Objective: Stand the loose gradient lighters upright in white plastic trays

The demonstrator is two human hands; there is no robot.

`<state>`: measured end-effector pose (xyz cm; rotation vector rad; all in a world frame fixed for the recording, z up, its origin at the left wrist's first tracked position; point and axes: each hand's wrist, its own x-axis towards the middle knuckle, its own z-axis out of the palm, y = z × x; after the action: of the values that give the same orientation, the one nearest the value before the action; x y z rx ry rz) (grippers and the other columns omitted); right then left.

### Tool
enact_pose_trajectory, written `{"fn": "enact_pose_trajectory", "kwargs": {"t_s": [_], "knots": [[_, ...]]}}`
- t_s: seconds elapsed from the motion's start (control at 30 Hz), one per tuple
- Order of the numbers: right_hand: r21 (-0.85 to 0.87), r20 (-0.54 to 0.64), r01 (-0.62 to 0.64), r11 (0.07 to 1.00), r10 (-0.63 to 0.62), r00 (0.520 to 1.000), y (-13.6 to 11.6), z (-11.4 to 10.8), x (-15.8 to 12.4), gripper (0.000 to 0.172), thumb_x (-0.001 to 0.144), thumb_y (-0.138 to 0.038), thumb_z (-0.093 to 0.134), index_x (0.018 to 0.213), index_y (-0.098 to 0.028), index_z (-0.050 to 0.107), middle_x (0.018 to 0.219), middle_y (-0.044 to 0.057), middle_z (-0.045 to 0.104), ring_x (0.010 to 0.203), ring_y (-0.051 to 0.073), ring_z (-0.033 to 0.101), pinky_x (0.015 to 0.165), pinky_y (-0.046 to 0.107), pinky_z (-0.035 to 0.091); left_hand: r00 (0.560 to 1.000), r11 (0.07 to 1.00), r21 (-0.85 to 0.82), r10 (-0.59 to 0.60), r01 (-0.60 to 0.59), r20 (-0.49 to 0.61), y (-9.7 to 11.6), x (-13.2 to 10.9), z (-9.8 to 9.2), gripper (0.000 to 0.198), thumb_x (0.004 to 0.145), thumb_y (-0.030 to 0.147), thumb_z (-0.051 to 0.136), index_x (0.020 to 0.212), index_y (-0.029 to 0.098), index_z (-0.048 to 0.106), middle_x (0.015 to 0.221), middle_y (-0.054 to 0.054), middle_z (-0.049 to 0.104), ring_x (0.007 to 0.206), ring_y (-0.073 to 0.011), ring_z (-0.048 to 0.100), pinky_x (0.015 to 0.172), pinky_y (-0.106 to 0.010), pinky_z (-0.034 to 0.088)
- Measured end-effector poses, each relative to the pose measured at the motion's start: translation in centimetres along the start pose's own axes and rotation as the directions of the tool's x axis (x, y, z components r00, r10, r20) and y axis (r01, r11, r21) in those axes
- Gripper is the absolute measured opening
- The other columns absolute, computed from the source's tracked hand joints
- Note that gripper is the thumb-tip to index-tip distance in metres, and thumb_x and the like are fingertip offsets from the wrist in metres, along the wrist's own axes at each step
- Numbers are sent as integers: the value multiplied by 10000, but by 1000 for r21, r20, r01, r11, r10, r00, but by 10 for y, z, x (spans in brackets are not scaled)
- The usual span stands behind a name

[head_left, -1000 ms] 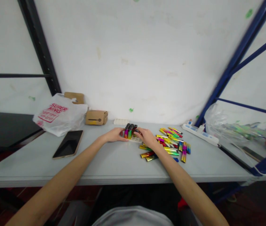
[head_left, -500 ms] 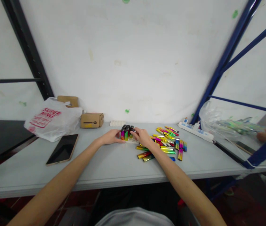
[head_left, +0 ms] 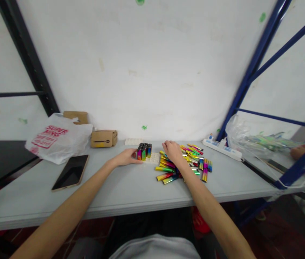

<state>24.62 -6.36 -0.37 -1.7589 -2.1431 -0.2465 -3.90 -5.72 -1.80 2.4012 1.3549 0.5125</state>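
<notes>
A white slotted tray (head_left: pixel 154 158) lies on the grey table (head_left: pixel 120 187), with several shiny rainbow-coloured lighters (head_left: pixel 144 151) standing upright in its left part. My left hand (head_left: pixel 126 157) rests against the tray's left side, fingers curled on it. A loose pile of the same coloured lighters (head_left: pixel 192 162) lies to the right. My right hand (head_left: pixel 172 151) hovers over the pile's left edge, fingers bent down onto the lighters; whether it holds one is hidden.
A phone (head_left: pixel 70 172) lies face up at the left. Behind it are a white plastic bag (head_left: pixel 58 138), a small cardboard box (head_left: pixel 103 138) and another white tray (head_left: pixel 133 141). A power strip (head_left: pixel 221 148) and clear bag (head_left: pixel 252 138) lie right, near another person's hand (head_left: pixel 299 151).
My right hand has left the tray and moved right onto the loose pile. My left hand stays at the tray. The view has shifted slightly.
</notes>
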Motion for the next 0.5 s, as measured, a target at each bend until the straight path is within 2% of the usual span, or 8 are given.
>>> {"fn": "enact_pose_trajectory", "kwargs": {"t_s": [0.07, 0.13, 0.2, 0.27, 0.4, 0.5], "knots": [[-58, 29, -172, 983, 174, 984, 24, 3, 1, 391, 1048, -339, 404, 1330, -143, 593, 1286, 195, 642, 1202, 295, 602, 974, 375, 441, 1000, 1000, -7, -9, 9, -2, 1, 0, 0, 617, 669, 737, 698, 904, 170, 637, 785, -6, 616, 717, -205, 544, 630, -275, 383], [-88, 142, -263, 961, 274, 951, 45, 6, 2, 390, 1037, -243, 382, 1340, -115, 591, 1303, 224, 625, 1216, 302, 602, 975, 392, 453, 1000, 1000, -17, -12, 12, 0, 1, -1, -1, 623, 667, 744, 695, 908, 172, 641, 787, -5, 618, 716, -204, 543, 627, -275, 381], [-103, 210, -274, 956, 290, 934, 59, 10, 2, 390, 1018, -168, 365, 1284, -90, 639, 1271, 245, 640, 1203, 299, 618, 969, 387, 461, 1000, 1000, -21, -7, 8, 7, 1, -1, -1, 630, 673, 749, 687, 916, 169, 644, 789, -5, 615, 716, -205, 541, 624, -276, 379], [-111, 214, -268, 957, 286, 934, 62, 13, 3, 380, 996, -131, 382, 1219, -82, 686, 1220, 252, 666, 1169, 302, 642, 954, 382, 468, 1000, 1000, -17, 3, -3, 15, 1, 0, -1, 634, 682, 751, 680, 922, 166, 645, 790, -7, 610, 718, -206, 539, 625, -278, 378], [-89, 136, -207, 974, 218, 966, 49, 14, 9, 350, 960, -110, 433, 1152, -107, 725, 1161, 226, 703, 1129, 284, 665, 946, 363, 470, 1000, 1000, -24, 12, -12, 11, 1, 0, -1, 631, 680, 761, 675, 906, 173, 640, 780, -2, 597, 717, -201, 528, 619, -273, 370], [-63, 154, -180, 982, 188, 970, 41, 13, 13, 327, 937, -136, 485, 1153, -90, 726, 1155, 228, 708, 1128, 263, 667, 964, 339, 459, 1000, 1000, -14, 4, -4, 1, 1, 0, -1, 635, 672, 769, 675, 888, 173, 636, 770, 0, 596, 709, -198, 522, 616, -272, 364]]}}
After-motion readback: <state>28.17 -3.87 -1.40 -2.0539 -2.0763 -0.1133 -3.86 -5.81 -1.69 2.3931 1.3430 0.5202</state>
